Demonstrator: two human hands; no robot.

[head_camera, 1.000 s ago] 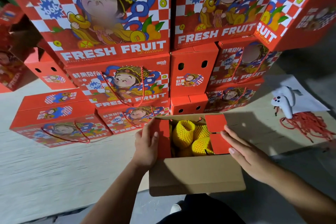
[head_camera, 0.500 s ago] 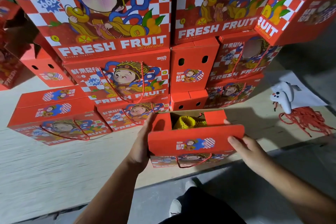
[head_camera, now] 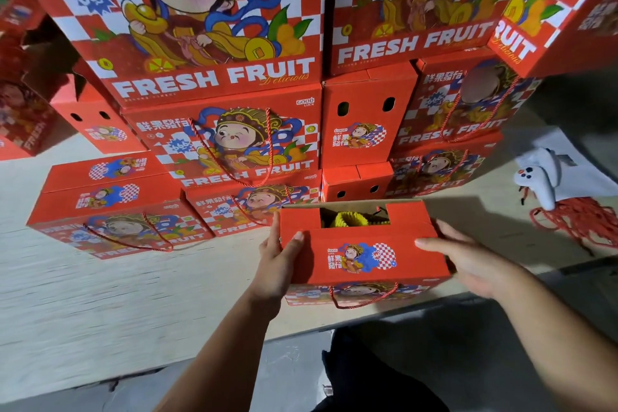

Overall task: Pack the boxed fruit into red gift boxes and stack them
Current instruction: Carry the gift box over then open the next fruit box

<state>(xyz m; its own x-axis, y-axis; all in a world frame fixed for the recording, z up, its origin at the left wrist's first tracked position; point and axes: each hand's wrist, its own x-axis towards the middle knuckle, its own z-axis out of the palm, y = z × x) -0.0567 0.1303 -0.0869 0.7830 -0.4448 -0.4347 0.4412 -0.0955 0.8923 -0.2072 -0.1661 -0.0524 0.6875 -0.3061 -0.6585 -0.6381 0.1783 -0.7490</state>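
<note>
A red gift box [head_camera: 361, 257] stands on the pale board right in front of me. Its near lid flap is folded flat over the top. A gap at the back of the lid shows yellow foam-netted fruit [head_camera: 347, 219] inside. My left hand [head_camera: 277, 264] lies against the box's left end, with the thumb pressing on the lid. Fingers of my right hand [head_camera: 475, 261] rest straight on the lid's right edge, and its palm is beside the right end. A red rope handle [head_camera: 364, 299] hangs on the box's front face.
A tall stack of closed red "FRESH FRUIT" boxes [head_camera: 227, 150] rises directly behind. Lower boxes [head_camera: 110, 211] sit at the left. A white handheld device [head_camera: 541, 177] and a heap of red cords [head_camera: 582, 221] lie at the right. The board's edge [head_camera: 100, 338] meets grey floor below.
The brown near flap swung over and now lies flat on the box top, red side up. Both hands moved from the side flaps onto the lid's ends.
</note>
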